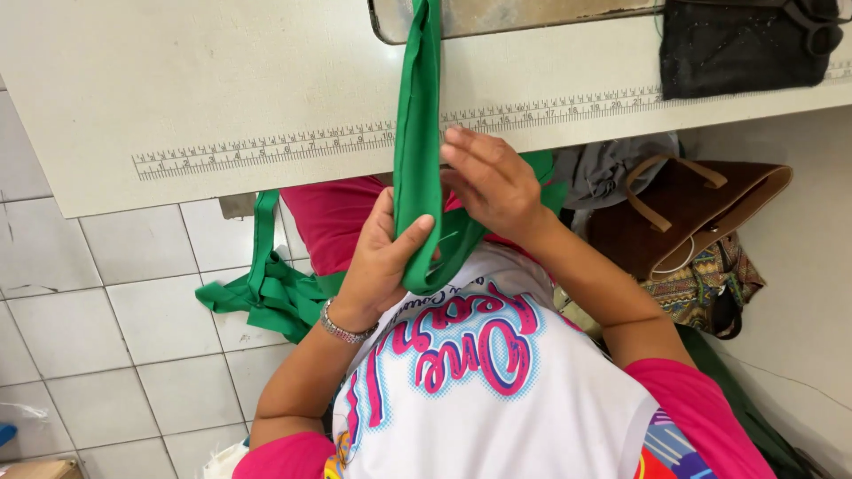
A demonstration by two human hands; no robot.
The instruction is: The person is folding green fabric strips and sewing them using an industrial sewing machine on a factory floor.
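Green fabric strip [417,151] hangs over the sewing table [177,106] front edge; left hand [377,266] pinches its fold; right hand [493,182], fingers together, presses it.

A single head-worn camera looks steeply down, close over the person's chest, lap and the table edge [266,173].

A strip [417,151] hangs from the worktop [222,89] edge down between the left hand [382,257] and right hand [493,182]. More cloth [266,297] lies on the floor [106,337] to the left. A bag [688,217] sits right, under the worktop.
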